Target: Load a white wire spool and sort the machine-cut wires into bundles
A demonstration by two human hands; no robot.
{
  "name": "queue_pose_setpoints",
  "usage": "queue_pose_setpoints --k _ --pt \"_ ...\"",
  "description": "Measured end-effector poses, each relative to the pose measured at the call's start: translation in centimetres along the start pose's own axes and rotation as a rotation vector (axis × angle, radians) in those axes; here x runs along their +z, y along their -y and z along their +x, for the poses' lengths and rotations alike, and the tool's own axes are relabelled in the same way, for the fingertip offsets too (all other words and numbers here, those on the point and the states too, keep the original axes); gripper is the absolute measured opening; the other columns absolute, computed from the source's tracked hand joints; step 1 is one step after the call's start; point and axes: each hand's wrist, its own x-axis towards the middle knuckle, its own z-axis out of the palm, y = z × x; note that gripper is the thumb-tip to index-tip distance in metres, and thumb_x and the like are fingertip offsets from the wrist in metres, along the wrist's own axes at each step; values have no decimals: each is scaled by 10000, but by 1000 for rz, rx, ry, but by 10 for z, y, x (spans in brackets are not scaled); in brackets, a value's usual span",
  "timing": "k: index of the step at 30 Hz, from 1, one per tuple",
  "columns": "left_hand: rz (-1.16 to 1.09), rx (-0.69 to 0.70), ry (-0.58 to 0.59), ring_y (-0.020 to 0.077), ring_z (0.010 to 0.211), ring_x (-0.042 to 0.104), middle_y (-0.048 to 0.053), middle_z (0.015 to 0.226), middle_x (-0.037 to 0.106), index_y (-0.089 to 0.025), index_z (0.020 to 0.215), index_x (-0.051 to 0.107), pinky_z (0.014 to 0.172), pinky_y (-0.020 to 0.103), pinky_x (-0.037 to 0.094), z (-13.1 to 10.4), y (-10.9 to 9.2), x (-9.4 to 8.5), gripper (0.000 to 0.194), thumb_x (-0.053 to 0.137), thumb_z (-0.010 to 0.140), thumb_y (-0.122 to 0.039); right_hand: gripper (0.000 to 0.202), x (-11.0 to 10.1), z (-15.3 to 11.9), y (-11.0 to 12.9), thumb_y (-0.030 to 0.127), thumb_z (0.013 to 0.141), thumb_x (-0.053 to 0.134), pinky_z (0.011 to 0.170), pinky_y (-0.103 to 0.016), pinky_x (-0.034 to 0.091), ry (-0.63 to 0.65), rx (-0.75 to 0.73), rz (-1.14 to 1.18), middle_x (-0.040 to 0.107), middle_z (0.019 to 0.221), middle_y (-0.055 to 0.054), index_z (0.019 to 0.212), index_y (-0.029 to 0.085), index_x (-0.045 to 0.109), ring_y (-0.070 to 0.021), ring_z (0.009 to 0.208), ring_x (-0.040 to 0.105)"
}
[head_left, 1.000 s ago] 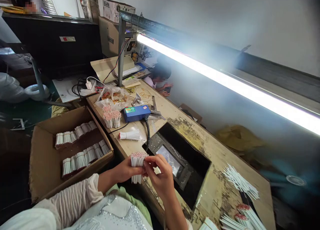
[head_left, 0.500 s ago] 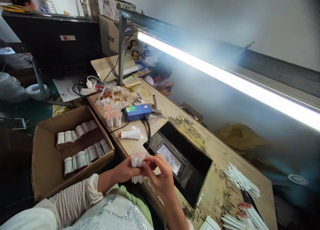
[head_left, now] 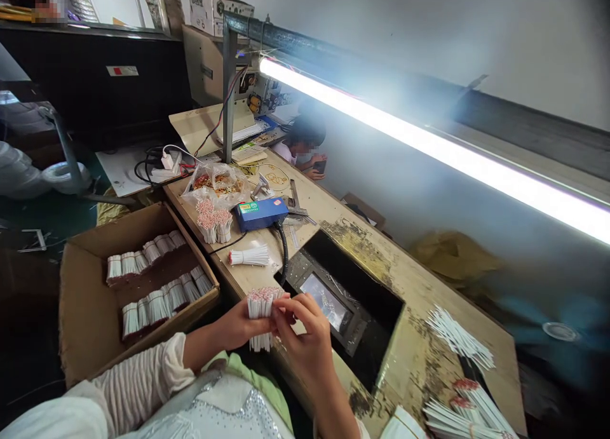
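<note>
My left hand (head_left: 237, 326) is wrapped round a thick upright bundle of white wires (head_left: 260, 304) with reddish tips on top, just over the bench's front edge. The fingers of my right hand (head_left: 305, 331) pinch at the bundle's right side; whether a single wire is between them I cannot make out. Beyond the hands, a smaller bundle (head_left: 249, 255) of white wires lies on its side. Several upright bundles (head_left: 214, 222) with pink tips stand together behind it.
An open cardboard box (head_left: 81, 299) with rows of bundles stands at left. A blue device (head_left: 262, 214) with a black cable sits by a recessed black opening (head_left: 381, 312). Loose white wires (head_left: 460, 337) lie at right. A lit tube lamp (head_left: 410, 124) hangs above. Another person (head_left: 305, 140) is behind the bench.
The view has shifted slightly. Both hands stay at the bundle in nearly the same pose, and the things on the bench lie as before.
</note>
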Motion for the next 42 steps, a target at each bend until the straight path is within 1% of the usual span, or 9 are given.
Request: queue_pose_setpoints --k 3,11,15,18,21,25,31,35,42 --pt "22 -6 30 224 1006 618 66 1048 694 -209 1192 654 927 337 483 0 -2 -2 533 781 719 -419 92 2 0 2 222 865 608 646 -331 491 -4 23 -23 640 793 -51 905 232 690 -188 724 572" --pt "1 -1 8 248 999 625 81 1040 698 -191 1137 678 917 372 490 1 -4 -4 542 816 667 -422 72 6 6 7 254 857 623 590 -285 485 15 95 62 617 778 -46 861 215 683 -163 684 564" --pt "10 10 -5 200 883 620 58 926 687 -156 1008 702 814 310 502 2 -2 -10 412 808 689 -394 95 12 6 8 288 851 630 586 -272 484 5 196 183 599 784 -40 812 208 665 -150 671 551" --pt "-34 -28 -24 154 729 609 37 781 665 -129 930 693 726 289 496 4 0 -14 342 798 712 -370 162 17 6 5 360 848 636 513 -261 479 -2 377 429 559 722 -10 804 205 619 -130 580 530" --pt "-138 -118 -80 147 648 623 41 775 686 -131 985 667 684 308 508 5 2 -17 448 845 646 -364 216 21 9 -3 404 832 653 483 -248 470 -104 524 657 516 667 23 820 209 562 -120 540 513" --pt "-192 -204 -127 138 591 633 44 728 703 -123 888 642 647 296 515 6 3 -22 474 887 565 -369 242 27 14 -16 407 794 698 545 -227 456 -270 554 665 521 699 26 816 201 572 -101 579 488" --pt "-194 -273 -141 110 534 602 -1 661 668 -134 822 628 571 252 498 6 -9 -28 452 891 536 -365 293 34 13 -22 457 771 716 494 -233 421 -46 631 664 590 683 5 909 200 691 -113 551 487" --pt "-195 -322 -147 127 566 619 8 661 667 -135 857 637 576 258 507 8 -12 -36 443 873 560 -363 241 31 10 -26 429 756 741 515 -231 416 -180 652 716 586 652 6 767 190 713 -101 548 476" --pt "-212 -281 -234 118 622 625 38 778 693 -131 908 635 662 278 515 15 11 -45 360 826 650 -295 258 8 3 -50 413 678 803 513 -214 437 -356 724 799 622 691 -8 773 182 741 -98 571 527"
